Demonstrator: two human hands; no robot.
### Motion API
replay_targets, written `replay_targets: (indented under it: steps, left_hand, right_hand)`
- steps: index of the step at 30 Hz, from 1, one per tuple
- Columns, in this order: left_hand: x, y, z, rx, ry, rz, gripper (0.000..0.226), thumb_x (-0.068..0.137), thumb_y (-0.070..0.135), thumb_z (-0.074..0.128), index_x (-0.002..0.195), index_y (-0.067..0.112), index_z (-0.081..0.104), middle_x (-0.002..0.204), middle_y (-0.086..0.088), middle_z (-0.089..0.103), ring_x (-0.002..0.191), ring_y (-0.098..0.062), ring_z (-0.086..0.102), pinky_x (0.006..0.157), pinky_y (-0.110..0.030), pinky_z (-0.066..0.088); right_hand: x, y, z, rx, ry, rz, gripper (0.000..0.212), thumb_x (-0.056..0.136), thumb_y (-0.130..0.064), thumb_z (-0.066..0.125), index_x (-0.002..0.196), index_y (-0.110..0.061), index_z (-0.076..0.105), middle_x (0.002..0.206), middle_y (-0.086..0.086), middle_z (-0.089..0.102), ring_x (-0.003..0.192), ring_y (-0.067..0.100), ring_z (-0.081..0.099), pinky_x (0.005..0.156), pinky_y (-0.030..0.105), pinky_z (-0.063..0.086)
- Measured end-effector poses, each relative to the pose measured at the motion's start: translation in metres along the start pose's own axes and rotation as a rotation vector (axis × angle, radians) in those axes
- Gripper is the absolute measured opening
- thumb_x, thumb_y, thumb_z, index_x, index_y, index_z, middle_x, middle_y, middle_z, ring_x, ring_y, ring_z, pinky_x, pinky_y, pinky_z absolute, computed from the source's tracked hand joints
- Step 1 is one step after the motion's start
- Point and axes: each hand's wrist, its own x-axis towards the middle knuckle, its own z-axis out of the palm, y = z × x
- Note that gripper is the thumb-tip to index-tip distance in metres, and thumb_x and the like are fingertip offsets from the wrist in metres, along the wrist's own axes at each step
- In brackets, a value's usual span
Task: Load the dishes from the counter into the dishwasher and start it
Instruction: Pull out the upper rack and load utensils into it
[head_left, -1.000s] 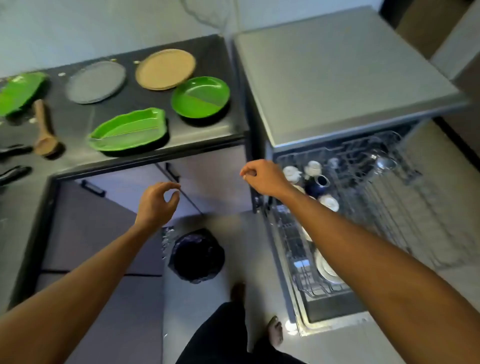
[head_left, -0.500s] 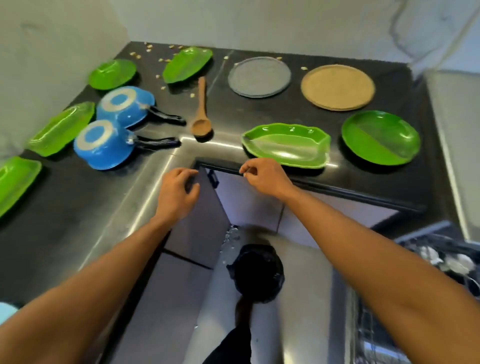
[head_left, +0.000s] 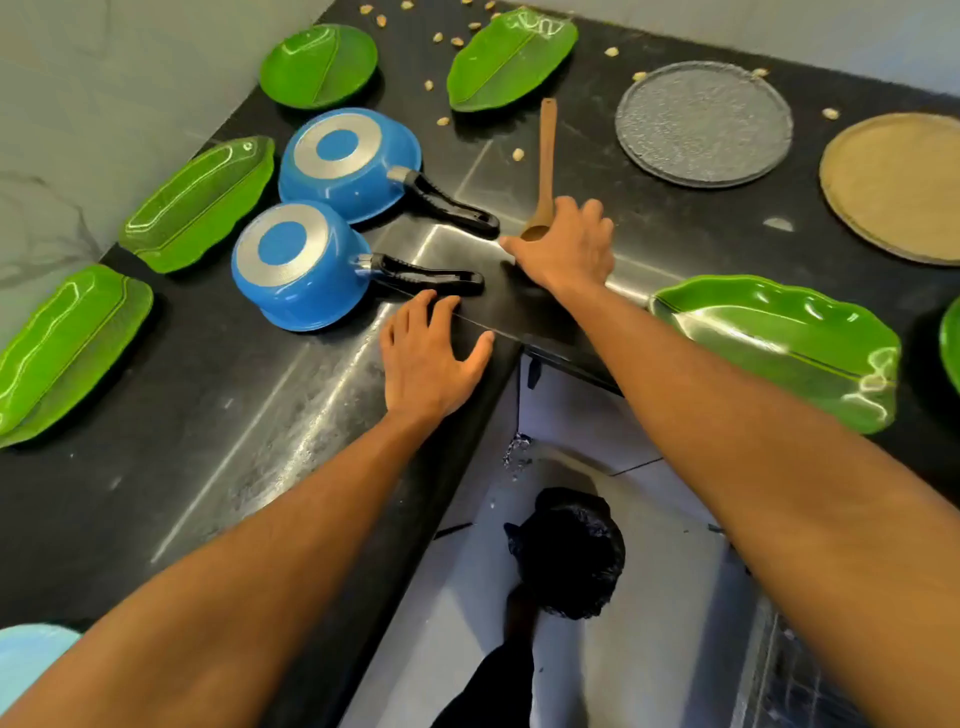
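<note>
Left hand (head_left: 431, 358) flat, fingers spread, pan handle (head_left: 426, 278) just beyond fingertips, right hand (head_left: 566, 249) over spoon (head_left: 545, 156) bowl, grip unclear

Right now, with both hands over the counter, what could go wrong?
Right hand is at the bowl end of the wooden spoon; its handle might swing. Left hand is by the near blue pan; lifting it may knock the far blue pan. Right forearm could brush the nearby green dish.

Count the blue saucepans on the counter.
2, both upside down on the black counter: far blue saucepan, near blue saucepan just beyond the left hand. Others may lie out of view.
</note>
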Motion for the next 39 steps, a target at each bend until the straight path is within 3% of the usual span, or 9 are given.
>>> replay_targets:
  steps: [6,10,15,19,23,27,32,36,39]
  left_hand:
    - [0.0,-0.001,-0.001,-0.006,-0.004,-0.004,0.061,0.088,0.069,0.043,0.135,0.031,0.046,0.147,-0.001,0.038,0.138,-0.021,0.031,0.116,-0.047,0.022]
    - [0.001,-0.001,-0.002,-0.005,-0.007,-0.007,0.061,0.088,0.068,0.043,0.135,0.03,0.046,0.147,-0.002,0.038,0.138,-0.022,0.03,0.117,-0.046,0.022]
    - [0.001,-0.001,0.0,-0.008,-0.026,-0.021,0.062,0.088,0.07,0.041,0.136,0.031,0.044,0.15,-0.001,0.036,0.14,-0.022,0.029,0.118,-0.047,0.02]
    - [0.001,-0.002,-0.001,-0.021,-0.045,-0.035,0.063,0.087,0.07,0.041,0.137,0.032,0.044,0.151,-0.002,0.034,0.141,-0.024,0.028,0.118,-0.047,0.02]
    - [-0.001,-0.001,-0.001,-0.021,-0.042,-0.019,0.064,0.087,0.069,0.043,0.138,0.029,0.045,0.15,-0.003,0.035,0.14,-0.026,0.03,0.115,-0.046,0.022]
    - [-0.002,-0.001,-0.003,-0.038,-0.018,-0.021,0.061,0.088,0.064,0.046,0.135,0.025,0.051,0.147,-0.005,0.041,0.137,-0.027,0.035,0.113,-0.047,0.025]
    - [-0.039,0.009,-0.007,-0.115,0.076,-0.006,0.044,0.086,0.05,0.055,0.114,0.018,0.063,0.122,-0.009,0.059,0.115,-0.033,0.052,0.098,-0.045,0.039]
    - [-0.094,0.019,-0.008,-0.141,0.104,0.036,0.032,0.086,0.036,0.061,0.11,0.016,0.065,0.113,-0.01,0.061,0.106,-0.034,0.056,0.09,-0.045,0.044]
    - [-0.154,0.031,-0.003,-0.161,0.128,0.065,0.031,0.085,0.031,0.064,0.112,0.017,0.067,0.112,-0.009,0.063,0.104,-0.032,0.059,0.091,-0.044,0.046]
  right_hand:
    - [0.001,-0.002,0.013,-0.059,0.04,0.031,0.085,0.069,-0.073,0.07,0.134,-0.021,0.049,0.136,0.006,0.043,0.126,0.032,0.043,0.093,0.044,0.044]
    - [-0.005,-0.001,0.011,-0.049,0.031,0.036,0.074,0.071,-0.064,0.071,0.128,-0.02,0.053,0.13,0.006,0.045,0.117,0.032,0.051,0.086,0.042,0.045]
    - [-0.017,0.011,0.0,0.241,0.116,0.035,0.057,0.072,-0.043,0.076,0.119,-0.02,0.056,0.114,-0.001,0.037,0.089,0.021,0.055,0.081,0.034,0.05]
    - [-0.036,0.027,-0.014,0.463,0.212,0.047,0.06,0.067,-0.029,0.08,0.123,-0.022,0.061,0.115,-0.004,0.04,0.091,0.013,0.053,0.084,0.024,0.047]
    - [-0.071,0.055,-0.039,0.554,0.341,-0.058,0.067,0.058,-0.027,0.078,0.123,-0.018,0.067,0.112,-0.003,0.049,0.094,0.011,0.056,0.086,0.019,0.046]
    - [-0.114,0.086,-0.071,0.544,0.414,-0.239,0.074,0.058,-0.023,0.076,0.13,-0.014,0.062,0.112,0.001,0.06,0.098,0.009,0.058,0.085,0.009,0.042]
    - [-0.174,0.13,-0.116,0.597,0.422,-0.355,0.074,0.061,-0.017,0.083,0.132,-0.011,0.06,0.108,0.001,0.063,0.092,0.005,0.059,0.081,0.015,0.048]
    - [-0.223,0.17,-0.149,0.702,0.375,-0.356,0.075,0.063,-0.023,0.085,0.133,-0.014,0.06,0.12,-0.006,0.066,0.103,0.012,0.065,0.085,0.033,0.056]
    - [-0.267,0.209,-0.176,0.824,0.29,-0.361,0.071,0.065,-0.015,0.087,0.131,-0.011,0.06,0.105,-0.011,0.066,0.089,0.006,0.068,0.078,0.029,0.057]
